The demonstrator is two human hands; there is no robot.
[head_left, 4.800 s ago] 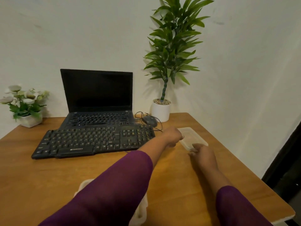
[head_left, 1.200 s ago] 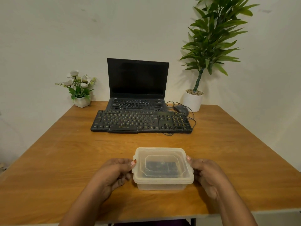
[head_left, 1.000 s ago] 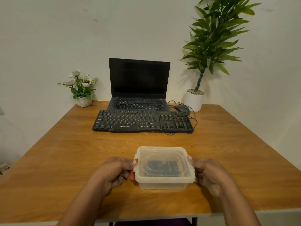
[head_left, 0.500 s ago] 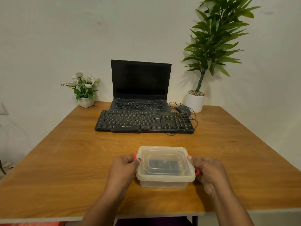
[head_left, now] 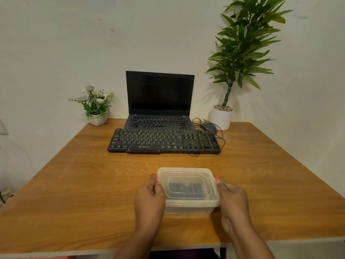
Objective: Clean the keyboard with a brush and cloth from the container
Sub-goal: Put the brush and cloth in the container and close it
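On the wooden table [head_left: 74,202], laptop [head_left: 159,92] open at far edge, black keyboard [head_left: 164,142] just before it, lidded clear container [head_left: 186,186] near front edge, left hand [head_left: 149,200] and right hand [head_left: 233,200] each gripping one side of it.

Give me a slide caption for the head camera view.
Left hand and right hand grip the sides of the closed container on the table, before the keyboard and laptop.
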